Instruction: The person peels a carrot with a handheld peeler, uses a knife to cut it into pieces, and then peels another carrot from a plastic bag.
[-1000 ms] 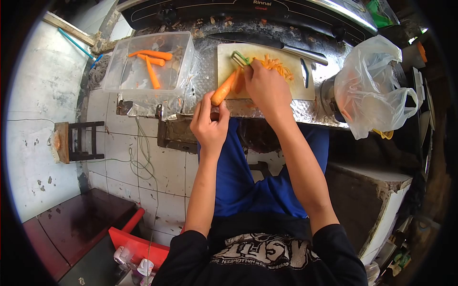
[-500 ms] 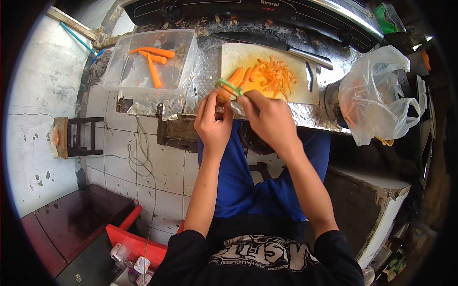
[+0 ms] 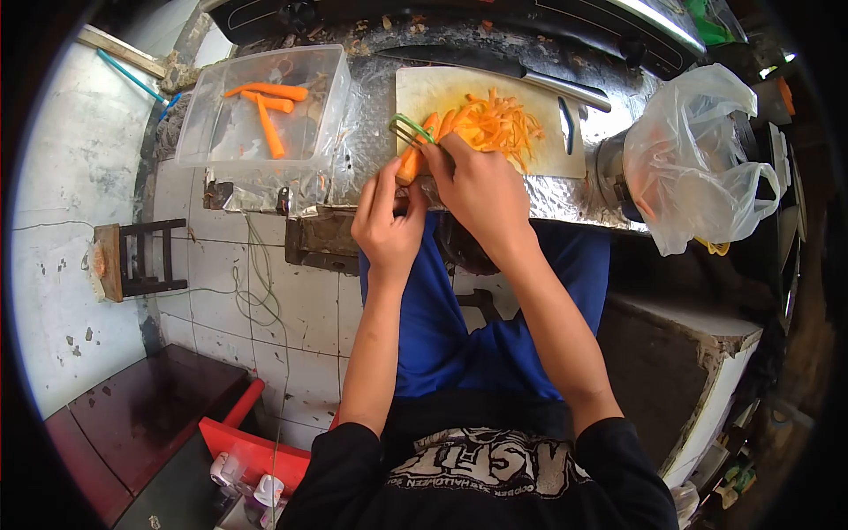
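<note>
My left hand (image 3: 387,221) is closed around the near end of a carrot (image 3: 409,165), which points away from me over the board's left edge. In my right hand (image 3: 481,185) is a green peeler (image 3: 408,130), its blade end lying across the carrot. A white cutting board (image 3: 548,162) lies beneath, and a pile of orange carrot peelings (image 3: 503,128) covers its middle. To the left, a clear plastic box (image 3: 190,115) holds several carrots (image 3: 272,132), their surfaces smooth and bright.
A large knife (image 3: 565,88) lies along the board's far edge. At the right, a plastic bag (image 3: 698,168) hangs over a round container. The black stove (image 3: 601,40) stands behind the foil-covered counter (image 3: 362,115). A small stool (image 3: 141,261) is on the floor at left.
The peeler has moved a little away from me and to the left along the carrot. The whole view has shifted slightly, with the counter appearing higher.
</note>
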The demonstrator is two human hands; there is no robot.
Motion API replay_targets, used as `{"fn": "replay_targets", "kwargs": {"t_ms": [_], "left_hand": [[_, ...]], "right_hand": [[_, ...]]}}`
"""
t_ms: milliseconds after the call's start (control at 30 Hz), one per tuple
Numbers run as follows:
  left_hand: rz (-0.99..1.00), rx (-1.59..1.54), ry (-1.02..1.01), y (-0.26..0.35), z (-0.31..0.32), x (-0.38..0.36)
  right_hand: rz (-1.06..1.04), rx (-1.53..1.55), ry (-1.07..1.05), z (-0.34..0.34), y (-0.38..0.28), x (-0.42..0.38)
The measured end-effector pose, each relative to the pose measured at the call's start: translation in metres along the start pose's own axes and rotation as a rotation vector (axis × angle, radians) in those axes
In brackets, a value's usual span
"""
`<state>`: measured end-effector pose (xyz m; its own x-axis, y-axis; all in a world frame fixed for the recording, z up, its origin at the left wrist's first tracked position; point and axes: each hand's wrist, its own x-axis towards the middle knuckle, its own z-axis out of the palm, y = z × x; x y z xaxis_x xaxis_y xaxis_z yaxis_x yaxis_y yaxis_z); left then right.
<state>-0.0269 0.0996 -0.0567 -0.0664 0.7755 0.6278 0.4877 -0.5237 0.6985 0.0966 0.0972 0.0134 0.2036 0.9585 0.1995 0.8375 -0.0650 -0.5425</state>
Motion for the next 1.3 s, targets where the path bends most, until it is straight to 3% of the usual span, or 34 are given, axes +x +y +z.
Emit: {"fn": "replay_targets", "kwargs": {"t_ms": [367, 800, 867, 900, 967, 1000, 1067, 1300], "left_hand": [[-0.021, -0.035, -0.040, 0.008, -0.011, -0.006], [0.035, -0.010, 0.008, 0.021, -0.030, -0.003], [0.034, -0.013, 0.017, 0.023, -0.035, -0.001], [0.028, -0.022, 0.020, 0.023, -0.037, -0.001], [0.034, -0.031, 0.030, 0.023, -0.037, 0.000], [0.037, -0.040, 0.035, 0.024, -0.037, -0.001], [0.055, -0.040, 0.033, 0.029, -0.036, 0.002], [0.064, -0.031, 0.044, 0.032, -0.033, 0.007]], "right_hand": [[0.077, -0.167, -0.017, 0.001, 0.013, 0.029], [0.147, -0.064, 0.011, 0.004, 0.019, 0.031], [0.162, 0.237, 0.020, 0.002, 0.022, 0.034], [0.159, 0.239, 0.021, 0.001, 0.023, 0.034], [0.370, 0.554, -0.163, -0.012, 0.015, 0.034], [0.371, 0.555, -0.161, -0.018, 0.011, 0.032], [0.430, 0.862, -0.348, -0.027, 0.002, 0.028], [0.519, 1.197, -0.209, -0.023, 0.005, 0.026]]}}
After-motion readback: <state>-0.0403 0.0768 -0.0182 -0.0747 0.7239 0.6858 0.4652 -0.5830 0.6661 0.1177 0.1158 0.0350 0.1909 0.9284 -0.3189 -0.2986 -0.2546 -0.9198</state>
